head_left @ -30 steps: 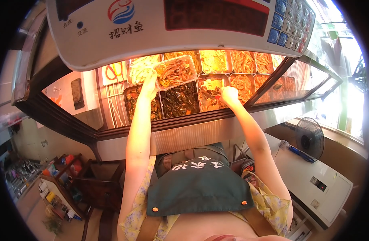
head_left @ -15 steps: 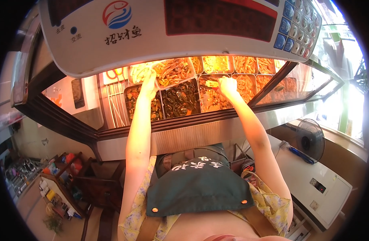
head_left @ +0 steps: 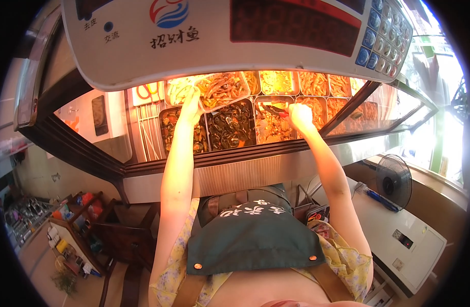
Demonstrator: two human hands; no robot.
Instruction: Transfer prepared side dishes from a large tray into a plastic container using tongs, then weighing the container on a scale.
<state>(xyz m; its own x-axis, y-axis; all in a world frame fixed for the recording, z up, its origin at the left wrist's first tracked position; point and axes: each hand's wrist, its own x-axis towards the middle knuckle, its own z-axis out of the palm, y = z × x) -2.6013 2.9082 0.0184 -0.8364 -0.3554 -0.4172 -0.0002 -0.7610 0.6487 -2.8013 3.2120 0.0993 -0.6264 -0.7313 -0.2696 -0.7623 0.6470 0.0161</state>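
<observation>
Both my arms reach into a lit food case. My left hand (head_left: 192, 105) is closed on the near-left edge of a clear-rimmed tray (head_left: 204, 110) of brownish food strips (head_left: 223, 88), which sits askew above the neighbouring pans. Closed round the handle of a dark serving utensil (head_left: 274, 108), my right hand (head_left: 300, 116) is over the saucy orange pan (head_left: 276, 128). The utensil's exact kind is hard to make out. Between the hands lies a pan of dark, glossy food (head_left: 231, 123); another mixed dark dish (head_left: 181, 133) is under my left wrist.
A scale (head_left: 219, 56) with a dark display and keypad overhangs the case's far side. The metal front ledge (head_left: 235, 171) runs below my forearms. Metal rods (head_left: 152, 130) lie left of the pans. At right are a fan (head_left: 393, 176) and a white chest (head_left: 399, 235).
My right hand has shifted slightly right and down. A yellow piece seen beside it before no longer shows; the dark utensil does. My left hand keeps its hold on the tray.
</observation>
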